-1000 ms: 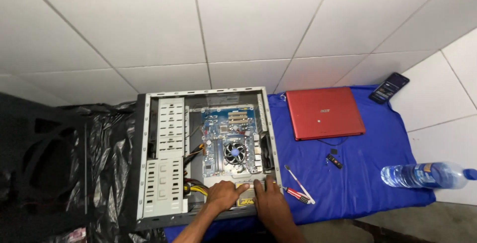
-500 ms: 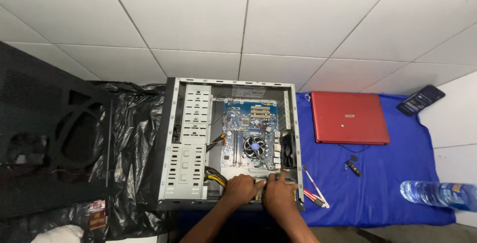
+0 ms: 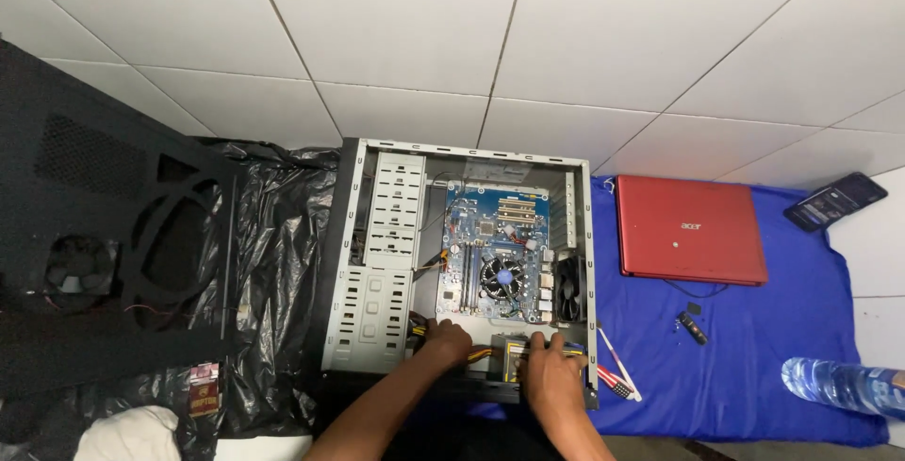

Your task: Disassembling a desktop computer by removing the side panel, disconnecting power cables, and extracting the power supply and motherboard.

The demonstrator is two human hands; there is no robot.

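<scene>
Fingers of the left hand [image 3: 445,340] are curled together over the bundle of cables [image 3: 479,355] at the near edge of the open computer case [image 3: 370,263]; whether they clamp the bundle cannot be told. The forearm rises from the near edge. Fingers of the right hand [image 3: 550,376] lie spread, flat on the power supply [image 3: 514,357] in the near right corner of the case.

Count, left to right: 1 black side panel [image 3: 94,235], 1 motherboard [image 3: 490,254], 2 screwdrivers [image 3: 613,376], 1 red laptop [image 3: 688,230], 1 phone [image 3: 834,202], 1 water bottle [image 3: 844,386].
</scene>
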